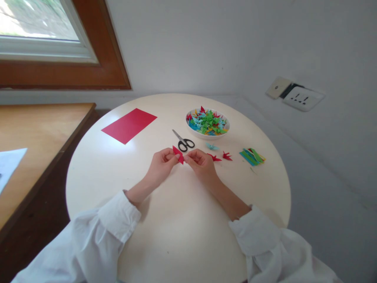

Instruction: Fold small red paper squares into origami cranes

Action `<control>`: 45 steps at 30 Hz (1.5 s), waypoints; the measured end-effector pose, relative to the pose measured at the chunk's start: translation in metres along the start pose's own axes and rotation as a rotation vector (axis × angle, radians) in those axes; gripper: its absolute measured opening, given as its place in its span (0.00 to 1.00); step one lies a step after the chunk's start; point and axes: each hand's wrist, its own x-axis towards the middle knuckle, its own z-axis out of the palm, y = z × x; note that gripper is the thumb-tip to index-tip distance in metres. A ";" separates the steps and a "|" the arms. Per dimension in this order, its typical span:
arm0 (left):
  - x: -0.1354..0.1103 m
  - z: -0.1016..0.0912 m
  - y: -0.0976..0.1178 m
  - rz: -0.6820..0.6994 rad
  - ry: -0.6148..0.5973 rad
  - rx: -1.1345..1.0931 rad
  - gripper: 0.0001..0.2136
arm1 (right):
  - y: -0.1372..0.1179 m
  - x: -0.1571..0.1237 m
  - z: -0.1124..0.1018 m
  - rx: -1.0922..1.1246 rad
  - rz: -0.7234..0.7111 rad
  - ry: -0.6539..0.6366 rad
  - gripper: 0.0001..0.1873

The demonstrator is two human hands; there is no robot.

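A small folded piece of red paper (178,153) is held up between my two hands over the middle of the table. My left hand (163,162) pinches it from the left between thumb and fingers. From the other side, my right hand (200,162) closes thumb and fingertips at its right edge. Just beyond the hands lie scissors (183,142) with black handles, blades pointing away. To the right of my right hand are two red paper cranes, one (226,156) in full view and one (216,158) partly hidden by the hand. A light blue paper crane (212,146) rests behind them.
A white bowl (207,137) heaped with colourful paper cranes stands at the back of the round white table (97,177). A red paper sheet (129,125) lies at the back left, coloured paper strips (252,156) at the right. A wooden desk (44,129) adjoins on the left.
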 end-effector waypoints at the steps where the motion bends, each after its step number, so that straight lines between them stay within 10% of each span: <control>1: 0.000 0.000 0.001 -0.006 -0.017 -0.014 0.07 | 0.000 0.000 -0.001 0.009 -0.022 0.011 0.07; 19: -0.003 0.003 0.008 -0.107 -0.185 -0.330 0.11 | 0.000 -0.003 0.002 0.172 -0.046 -0.143 0.05; 45: -0.002 -0.001 0.005 0.032 -0.098 0.005 0.09 | 0.004 0.002 -0.002 -0.005 -0.039 -0.089 0.06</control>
